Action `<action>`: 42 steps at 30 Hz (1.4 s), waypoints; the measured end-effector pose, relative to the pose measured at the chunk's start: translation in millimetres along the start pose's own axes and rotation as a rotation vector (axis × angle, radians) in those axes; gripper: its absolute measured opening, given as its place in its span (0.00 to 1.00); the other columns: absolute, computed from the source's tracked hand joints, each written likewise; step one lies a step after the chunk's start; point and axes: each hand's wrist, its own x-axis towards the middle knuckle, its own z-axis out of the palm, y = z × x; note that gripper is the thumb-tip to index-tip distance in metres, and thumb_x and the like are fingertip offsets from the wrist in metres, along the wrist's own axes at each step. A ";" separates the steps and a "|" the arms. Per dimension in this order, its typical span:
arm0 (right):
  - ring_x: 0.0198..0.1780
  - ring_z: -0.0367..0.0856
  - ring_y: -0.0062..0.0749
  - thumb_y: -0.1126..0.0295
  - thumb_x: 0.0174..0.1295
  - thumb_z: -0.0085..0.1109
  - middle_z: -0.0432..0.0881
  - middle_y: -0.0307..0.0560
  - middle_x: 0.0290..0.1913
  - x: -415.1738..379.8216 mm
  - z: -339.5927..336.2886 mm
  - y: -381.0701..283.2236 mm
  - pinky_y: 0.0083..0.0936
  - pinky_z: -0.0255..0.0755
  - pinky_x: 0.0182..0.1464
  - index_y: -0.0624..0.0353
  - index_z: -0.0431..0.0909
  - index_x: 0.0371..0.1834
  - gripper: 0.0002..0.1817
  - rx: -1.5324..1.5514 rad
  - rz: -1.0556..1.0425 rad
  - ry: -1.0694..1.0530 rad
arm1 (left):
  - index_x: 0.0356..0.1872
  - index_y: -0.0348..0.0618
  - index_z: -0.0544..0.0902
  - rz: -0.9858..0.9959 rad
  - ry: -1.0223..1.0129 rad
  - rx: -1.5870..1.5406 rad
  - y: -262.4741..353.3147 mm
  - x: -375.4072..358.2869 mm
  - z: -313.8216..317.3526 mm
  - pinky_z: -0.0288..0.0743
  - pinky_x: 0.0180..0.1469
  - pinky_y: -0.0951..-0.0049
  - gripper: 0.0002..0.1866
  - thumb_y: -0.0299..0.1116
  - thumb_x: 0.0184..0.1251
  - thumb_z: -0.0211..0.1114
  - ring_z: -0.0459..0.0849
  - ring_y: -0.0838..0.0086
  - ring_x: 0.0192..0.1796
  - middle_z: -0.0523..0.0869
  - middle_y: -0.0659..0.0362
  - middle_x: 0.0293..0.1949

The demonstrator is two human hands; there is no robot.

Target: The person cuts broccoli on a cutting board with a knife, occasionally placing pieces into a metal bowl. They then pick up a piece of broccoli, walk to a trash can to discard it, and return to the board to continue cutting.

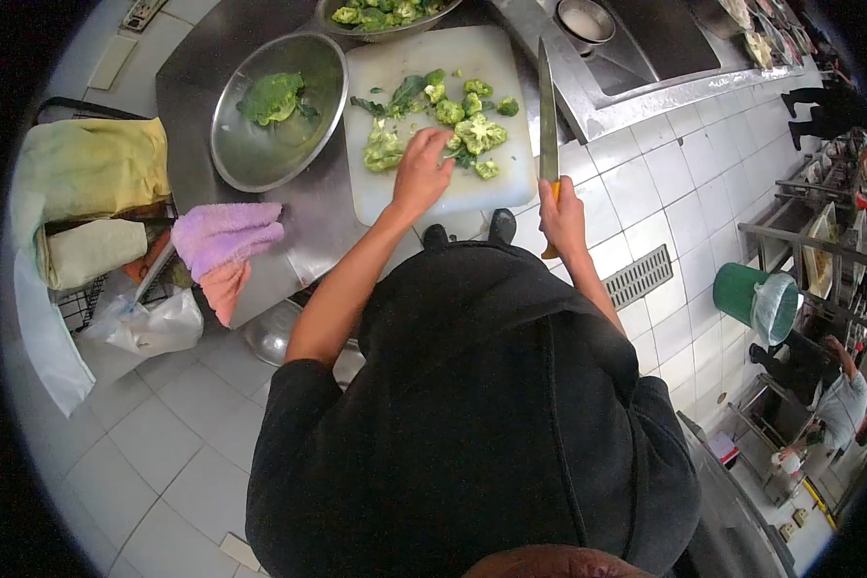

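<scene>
My right hand (563,220) is wrapped round the yellow handle of a long kitchen knife (548,116). Its blade points away from me, along the right edge of a white cutting board (435,67). Over the near part of the board, my left hand (424,173) has its fingers slightly curved and apart, with no piece showing in it. A pale green broccoli chunk (383,147) lies just left of its fingertips. To its right sit cut broccoli florets (480,133), several of them loose, while leafy bits (409,93) lie farther back.
Left of the board stands a metal bowl (223,144) with a broccoli head (270,98) inside. Another bowl (395,34) of florets is at the back. A purple cloth (226,236) hangs over the counter's near left edge. A person (838,405) works far right, near a green bin (742,294).
</scene>
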 end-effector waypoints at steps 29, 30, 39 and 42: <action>0.31 0.81 0.71 0.58 0.74 0.54 0.79 0.72 0.25 28.5 -71.1 22.1 0.52 0.71 0.30 0.66 0.70 0.45 0.18 0.007 0.039 -0.113 | 0.58 0.54 0.85 -0.418 -0.081 0.244 -48.7 162.2 29.3 0.73 0.66 0.61 0.33 0.37 0.43 0.76 0.78 0.54 0.63 0.80 0.48 0.57; 0.31 0.81 0.71 0.58 0.74 0.54 0.79 0.72 0.25 30.1 -73.0 22.8 0.52 0.71 0.30 0.66 0.70 0.45 0.18 0.011 0.037 -0.120 | 0.58 0.54 0.85 -0.420 -0.061 0.242 -46.7 161.8 31.0 0.73 0.66 0.61 0.33 0.38 0.42 0.77 0.78 0.54 0.63 0.80 0.48 0.57; 0.32 0.80 0.71 0.59 0.74 0.54 0.80 0.71 0.26 34.8 -83.6 18.5 0.51 0.70 0.30 0.66 0.70 0.43 0.17 0.045 -0.047 -0.136 | 0.56 0.50 0.86 -0.388 0.121 0.127 -42.7 184.5 8.3 0.77 0.61 0.60 0.33 0.38 0.40 0.80 0.83 0.54 0.59 0.85 0.43 0.56; 0.32 0.80 0.71 0.59 0.74 0.54 0.80 0.70 0.26 35.7 -85.0 21.0 0.51 0.70 0.31 0.66 0.71 0.44 0.17 0.052 -0.029 -0.145 | 0.56 0.49 0.86 -0.299 0.271 0.131 -16.7 213.5 -40.8 0.80 0.55 0.58 0.32 0.40 0.43 0.81 0.88 0.54 0.51 0.88 0.43 0.47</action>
